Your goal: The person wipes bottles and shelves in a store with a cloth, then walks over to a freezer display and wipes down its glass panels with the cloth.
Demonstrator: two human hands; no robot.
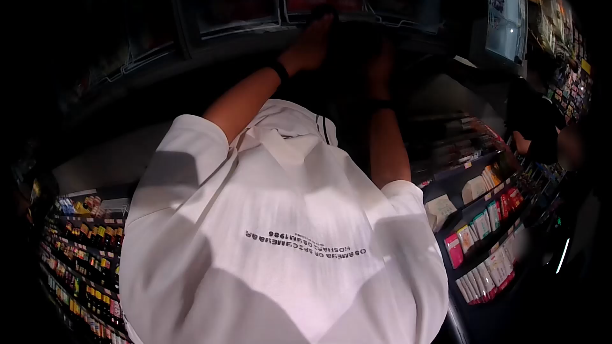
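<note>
My left hand [310,46] is stretched forward past a dark wristband, in deep shadow. Beside it, a very dark shape fills the space between both hands; its outline is too dark to make out. My right hand [381,60] is also held forward, above another dark band, and is almost lost in the dark. The fingers of both hands are too dark to read, so any hold is unclear. Below the arms spreads my white shirt [287,204], with small dark lettering that appears upside down.
Shelves of small bottles [95,264] stand at the left. Racks of colourful packets [491,216] are at the right. Dark framed panels [229,0] run across the top. A person in dark clothes [532,111] is at the right, near a lit glass-fronted cabinet [505,13].
</note>
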